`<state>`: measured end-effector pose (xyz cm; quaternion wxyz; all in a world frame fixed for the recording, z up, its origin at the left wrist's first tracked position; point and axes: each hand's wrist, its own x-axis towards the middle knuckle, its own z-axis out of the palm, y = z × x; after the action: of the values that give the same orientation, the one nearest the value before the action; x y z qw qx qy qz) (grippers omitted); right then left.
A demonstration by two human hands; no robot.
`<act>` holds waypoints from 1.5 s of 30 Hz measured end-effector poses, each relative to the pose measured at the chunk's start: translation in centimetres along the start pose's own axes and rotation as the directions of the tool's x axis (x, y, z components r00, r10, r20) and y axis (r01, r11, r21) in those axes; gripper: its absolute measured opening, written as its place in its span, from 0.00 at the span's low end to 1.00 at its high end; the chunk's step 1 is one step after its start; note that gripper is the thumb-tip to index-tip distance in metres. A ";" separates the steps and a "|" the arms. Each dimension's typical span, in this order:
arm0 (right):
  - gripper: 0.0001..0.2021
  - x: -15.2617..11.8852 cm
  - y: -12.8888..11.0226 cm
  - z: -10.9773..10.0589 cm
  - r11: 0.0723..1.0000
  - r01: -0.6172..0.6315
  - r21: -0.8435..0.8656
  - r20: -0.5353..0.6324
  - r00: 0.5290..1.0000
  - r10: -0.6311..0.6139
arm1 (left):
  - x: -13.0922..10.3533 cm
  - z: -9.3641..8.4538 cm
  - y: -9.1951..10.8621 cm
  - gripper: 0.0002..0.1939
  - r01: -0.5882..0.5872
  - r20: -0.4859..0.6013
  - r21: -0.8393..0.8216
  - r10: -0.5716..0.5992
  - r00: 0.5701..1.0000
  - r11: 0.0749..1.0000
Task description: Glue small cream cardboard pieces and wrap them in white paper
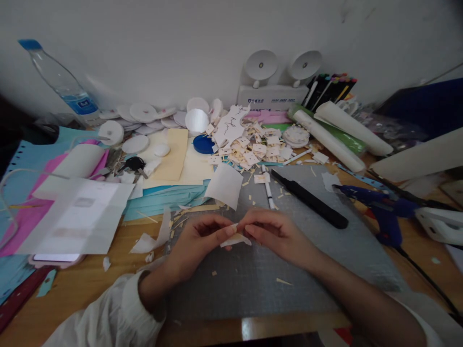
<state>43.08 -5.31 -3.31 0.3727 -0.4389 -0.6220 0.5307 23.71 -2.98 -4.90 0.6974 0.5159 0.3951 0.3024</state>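
Observation:
My left hand (202,238) and my right hand (277,233) meet over the grey cutting mat (253,284). Between their fingertips is a small white piece of paper (237,240), with a cream-coloured patch partly hidden by the fingers. The left thumb presses on it, and the right thumb and index finger pinch its upper edge. Just beyond the hands lies a curled white paper sheet (226,183). A white pen (268,190) with a small cream card (262,179) across it is behind the right hand, and a black utility knife (311,198) lies to the right.
A heap of small cream cards (253,149) lies at the back. At right sit a blue glue gun (383,205) with a trailing cord and white rolls (329,140). To the left are papers (79,212), keys (135,164) and a leaning water bottle (63,77).

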 end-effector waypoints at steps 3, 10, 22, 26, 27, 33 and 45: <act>0.06 -0.1 0.0 0.0 0.995 0.006 0.100 0.011 1.000 -0.007 | -0.1 0.0 -0.1 0.06 0.000 0.021 -0.061 0.001 1.000 0.998; 0.05 -0.6 0.3 0.0 0.978 0.079 0.192 -0.040 0.997 -0.073 | 0.0 0.0 -0.2 0.06 -0.018 0.001 -0.142 0.018 1.000 0.990; 0.04 -0.3 1.0 0.5 0.995 0.010 0.101 -0.070 0.998 -0.003 | 0.0 -0.1 0.1 0.08 -0.049 0.000 -0.023 0.049 0.999 0.999; 0.07 -0.2 1.2 0.5 0.995 -0.031 0.097 -0.102 0.994 0.041 | 0.0 0.2 0.3 0.11 -0.007 0.046 -0.048 0.009 0.999 0.999; 0.07 -0.2 1.3 0.6 0.995 -0.033 0.094 -0.108 0.993 0.044 | 0.0 0.3 0.3 0.11 0.012 0.056 -0.049 -0.009 0.998 0.999; 0.06 -0.4 1.3 0.8 0.994 -0.033 0.107 -0.089 0.995 0.042 | -0.1 0.4 0.5 0.13 0.081 0.071 0.057 -0.085 0.994 0.995; 0.03 -0.4 1.1 0.9 0.997 -0.068 0.035 -0.038 0.997 0.069 | -0.2 0.4 1.1 0.13 0.034 0.037 0.171 -0.041 0.998 0.985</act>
<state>42.59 -5.97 -4.57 0.3739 -0.4638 -0.5902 0.5448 23.90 -3.00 -3.73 0.6640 0.5721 0.4151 0.2438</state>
